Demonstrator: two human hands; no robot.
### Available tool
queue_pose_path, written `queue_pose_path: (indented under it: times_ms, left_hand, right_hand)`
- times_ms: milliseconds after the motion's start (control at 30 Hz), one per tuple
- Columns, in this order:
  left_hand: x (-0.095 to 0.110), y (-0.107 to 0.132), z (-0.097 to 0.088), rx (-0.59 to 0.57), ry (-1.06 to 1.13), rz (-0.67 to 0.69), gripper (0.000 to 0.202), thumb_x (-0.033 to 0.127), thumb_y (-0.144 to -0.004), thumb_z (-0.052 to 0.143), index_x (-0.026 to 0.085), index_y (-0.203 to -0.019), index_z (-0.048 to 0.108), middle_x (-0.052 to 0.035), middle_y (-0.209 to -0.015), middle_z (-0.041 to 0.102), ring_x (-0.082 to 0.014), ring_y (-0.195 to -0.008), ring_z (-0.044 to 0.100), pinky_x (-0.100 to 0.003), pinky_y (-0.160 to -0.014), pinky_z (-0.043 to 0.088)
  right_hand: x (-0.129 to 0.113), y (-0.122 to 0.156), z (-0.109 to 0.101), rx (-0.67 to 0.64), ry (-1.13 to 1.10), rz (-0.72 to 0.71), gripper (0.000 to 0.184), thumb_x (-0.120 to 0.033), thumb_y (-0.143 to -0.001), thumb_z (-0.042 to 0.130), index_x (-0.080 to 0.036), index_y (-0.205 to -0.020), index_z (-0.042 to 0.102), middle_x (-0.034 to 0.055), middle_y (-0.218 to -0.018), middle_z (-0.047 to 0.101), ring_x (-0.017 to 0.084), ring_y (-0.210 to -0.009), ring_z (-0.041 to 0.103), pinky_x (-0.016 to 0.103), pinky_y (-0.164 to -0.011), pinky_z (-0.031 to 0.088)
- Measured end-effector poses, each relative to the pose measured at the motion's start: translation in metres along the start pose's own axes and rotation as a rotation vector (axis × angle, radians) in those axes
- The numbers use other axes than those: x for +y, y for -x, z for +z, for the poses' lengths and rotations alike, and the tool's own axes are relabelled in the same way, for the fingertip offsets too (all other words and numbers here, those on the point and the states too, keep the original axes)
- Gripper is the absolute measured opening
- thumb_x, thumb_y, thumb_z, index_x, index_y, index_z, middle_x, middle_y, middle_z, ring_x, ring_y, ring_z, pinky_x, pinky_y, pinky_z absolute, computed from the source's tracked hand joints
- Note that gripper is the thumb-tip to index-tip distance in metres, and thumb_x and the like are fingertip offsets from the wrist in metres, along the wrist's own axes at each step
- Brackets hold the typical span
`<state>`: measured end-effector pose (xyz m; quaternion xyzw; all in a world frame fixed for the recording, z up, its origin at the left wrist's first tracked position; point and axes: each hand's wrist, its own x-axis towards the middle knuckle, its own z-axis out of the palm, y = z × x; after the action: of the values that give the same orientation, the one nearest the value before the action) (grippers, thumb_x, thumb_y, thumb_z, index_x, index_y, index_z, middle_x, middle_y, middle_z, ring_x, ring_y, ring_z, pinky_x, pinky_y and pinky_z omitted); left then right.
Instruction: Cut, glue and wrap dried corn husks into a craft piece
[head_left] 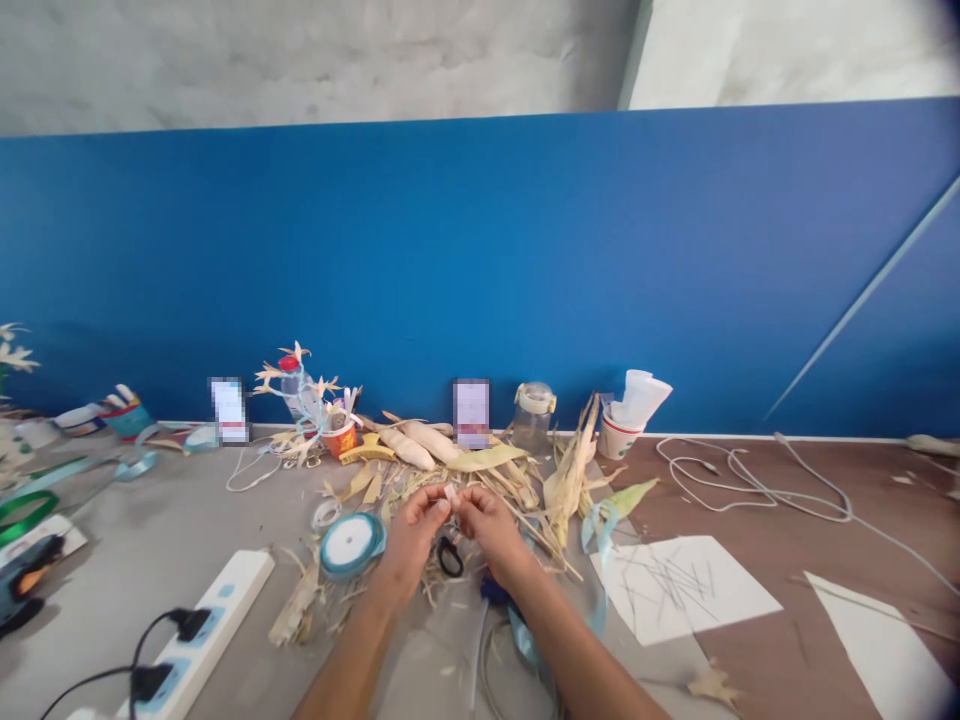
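Observation:
My left hand (415, 528) and my right hand (486, 522) meet over the middle of the table, fingertips pinched together on a small pale piece (451, 494) that looks like a bit of corn husk. Both hands are closed around it. Below them lie dry corn husk strips (525, 500), black-handled scissors (450, 556) and a light blue ribbon (525, 640). A spool of teal ribbon (351, 545) sits just left of my left wrist.
A white power strip (206, 625) with black plugs lies at the front left. Peeled corn cobs (420, 442), a glass jar (533, 420), paper cups (619, 430), white cables (750, 480) and paper sheets (682, 585) surround the spot. A blue partition (480, 270) backs the table.

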<state>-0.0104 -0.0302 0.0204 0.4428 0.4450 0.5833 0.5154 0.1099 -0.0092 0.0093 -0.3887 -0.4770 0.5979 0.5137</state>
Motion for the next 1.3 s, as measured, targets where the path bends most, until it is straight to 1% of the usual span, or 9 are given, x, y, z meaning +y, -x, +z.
queue_pose_path:
  times_ms: [233,467,533,633,767,900,1033,1133,1300]
  left_hand:
    - [-0.002,-0.002,-0.012,0.088,-0.117,-0.002,0.026,0.04,-0.067,0.073,0.017,-0.068,0.063,0.0025,-0.06,0.055,-0.0128,-0.06,0.05,-0.024,-0.061,0.04]
    - [-0.003,0.002,-0.008,0.108,0.113,-0.065,0.031,0.041,-0.064,0.076,0.016,-0.069,0.059,0.0035,-0.062,0.053,-0.0105,-0.058,0.049,-0.023,-0.059,0.039]
    - [-0.004,0.002,-0.007,0.098,0.136,-0.058,0.033,0.044,-0.066,0.074,0.016,-0.076,0.061,0.0031,-0.063,0.055,-0.0112,-0.058,0.05,-0.024,-0.06,0.04]
    - [-0.004,0.001,-0.009,0.071,0.014,-0.03,0.037,0.047,-0.068,0.071,0.017,-0.088,0.063,0.0021,-0.064,0.058,-0.0132,-0.06,0.052,-0.026,-0.061,0.041]
    - [-0.005,-0.001,-0.013,0.012,-0.265,0.038,0.027,0.043,-0.071,0.068,0.017,-0.067,0.061,0.0027,-0.056,0.054,-0.0136,-0.057,0.048,-0.026,-0.059,0.038]
    - [-0.005,-0.004,-0.016,0.124,-0.202,0.038,0.025,0.042,-0.074,0.065,0.018,-0.069,0.061,0.0036,-0.056,0.052,-0.0131,-0.056,0.047,-0.026,-0.058,0.037]
    - [0.0,-0.007,-0.01,0.217,-0.015,0.003,0.026,0.04,-0.068,0.071,0.017,-0.074,0.061,0.0038,-0.062,0.055,-0.011,-0.056,0.048,-0.024,-0.058,0.039]
    - [0.001,-0.006,0.001,0.19,-0.001,-0.007,0.026,0.039,-0.065,0.072,0.017,-0.077,0.062,0.0025,-0.064,0.058,-0.0119,-0.057,0.052,-0.025,-0.059,0.042]
    - [0.0,-0.002,0.011,0.054,-0.137,0.013,0.018,0.035,-0.07,0.066,0.018,-0.074,0.063,0.002,-0.06,0.059,-0.0141,-0.056,0.053,-0.026,-0.06,0.042]
  right_hand:
    - [-0.012,0.006,-0.001,0.03,0.396,-0.167,0.017,-0.029,-0.072,0.057,-0.02,-0.058,0.054,-0.0027,-0.056,0.051,0.014,-0.058,0.044,0.026,-0.057,0.033]
    - [-0.01,0.001,-0.006,-0.015,0.161,-0.061,0.022,-0.039,-0.075,0.054,-0.02,-0.064,0.052,-0.0068,-0.049,0.043,0.009,-0.044,0.032,0.023,-0.046,0.027]
    - [-0.009,0.001,-0.006,-0.022,0.181,-0.066,0.021,-0.037,-0.075,0.053,-0.02,-0.064,0.051,-0.0068,-0.05,0.043,0.009,-0.044,0.032,0.023,-0.047,0.026]
    - [-0.01,0.002,-0.007,-0.053,0.313,-0.11,0.018,-0.03,-0.075,0.052,-0.02,-0.061,0.051,-0.0055,-0.052,0.044,0.01,-0.049,0.036,0.024,-0.05,0.028]
    - [-0.013,0.004,-0.008,-0.066,0.375,-0.122,0.018,-0.029,-0.076,0.053,-0.02,-0.06,0.053,-0.0039,-0.054,0.048,0.012,-0.053,0.041,0.025,-0.053,0.031]
    - [-0.014,0.004,-0.008,0.011,0.221,-0.123,0.015,-0.034,-0.074,0.06,-0.019,-0.077,0.058,-0.0028,-0.066,0.054,0.011,-0.054,0.043,0.024,-0.052,0.033]
    - [-0.011,0.002,-0.004,0.024,0.117,-0.11,0.029,-0.037,-0.07,0.066,-0.02,-0.094,0.061,-0.0013,-0.073,0.058,0.011,-0.056,0.046,0.023,-0.05,0.034]
    - [-0.009,0.002,-0.002,0.034,0.106,-0.101,0.025,-0.037,-0.07,0.066,-0.021,-0.09,0.063,-0.0011,-0.069,0.058,0.012,-0.058,0.047,0.023,-0.05,0.033]
    - [-0.01,0.0,-0.006,0.127,0.103,-0.094,0.019,-0.037,-0.071,0.061,-0.019,-0.067,0.059,-0.0043,-0.055,0.048,0.011,-0.051,0.04,0.024,-0.048,0.029]
